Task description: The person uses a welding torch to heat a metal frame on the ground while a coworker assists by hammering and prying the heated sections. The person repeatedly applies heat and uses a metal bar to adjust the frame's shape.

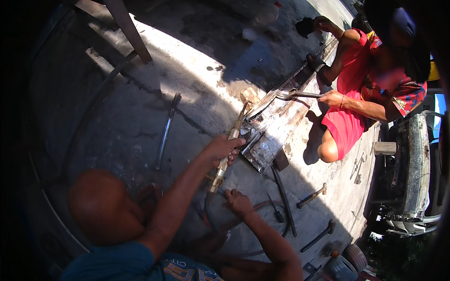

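Note:
My left hand (222, 149) is closed round the brass body of a cutting torch (219, 177). The torch slants up and away, its tip beside the torn end of a long metal panel (265, 152) lying on the floor. Whether a flame burns there is lost in the sunlight. At the torch's rear end, my right hand (239, 203) is closed round the hose (208, 203) by the brass fitting. Across the panel, a crouching person in red shorts (349, 100) grips long-handled pliers (300, 94), whose jaws meet a strip of the panel's edge.
A steel bar (167, 133) lies left of the torch. Right of my hands are a dark bar (282, 199), a hammer (311, 195) and another hammer (318, 235). Tyres (355, 257) sit lower right, near a vehicle bumper (415, 164). A metal leg (129, 28) stands upper left.

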Tool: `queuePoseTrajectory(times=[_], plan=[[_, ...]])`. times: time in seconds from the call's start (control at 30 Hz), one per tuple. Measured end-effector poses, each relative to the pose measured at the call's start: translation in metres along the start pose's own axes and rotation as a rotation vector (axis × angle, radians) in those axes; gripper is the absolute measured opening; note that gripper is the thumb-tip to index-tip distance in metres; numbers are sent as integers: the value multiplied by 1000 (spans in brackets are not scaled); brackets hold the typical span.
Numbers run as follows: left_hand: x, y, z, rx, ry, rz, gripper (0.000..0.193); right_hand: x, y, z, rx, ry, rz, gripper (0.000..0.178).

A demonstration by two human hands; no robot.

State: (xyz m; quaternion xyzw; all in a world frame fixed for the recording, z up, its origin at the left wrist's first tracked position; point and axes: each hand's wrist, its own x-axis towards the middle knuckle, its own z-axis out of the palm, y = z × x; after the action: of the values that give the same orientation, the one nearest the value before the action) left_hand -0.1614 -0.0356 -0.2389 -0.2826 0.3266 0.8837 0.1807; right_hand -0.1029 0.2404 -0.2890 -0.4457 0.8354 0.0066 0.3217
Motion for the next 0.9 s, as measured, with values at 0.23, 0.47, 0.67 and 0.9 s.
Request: queuePoseTrajectory(times=[0.23,0.47,0.67,0.9], plan=[[13,8,-5,-58,-66,-49,30,-6,-4,0,176,-64,174,34],[15,7,-15,-117,-88,-116,28,-34,6,-13,570,-76,533,41],[13,4,-13,-117,-130,-109,27,-54,25,-8,885,291,958,51],[8,4,-19,-133,-160,-107,26,0,16,-94,1196,875,733,36]])
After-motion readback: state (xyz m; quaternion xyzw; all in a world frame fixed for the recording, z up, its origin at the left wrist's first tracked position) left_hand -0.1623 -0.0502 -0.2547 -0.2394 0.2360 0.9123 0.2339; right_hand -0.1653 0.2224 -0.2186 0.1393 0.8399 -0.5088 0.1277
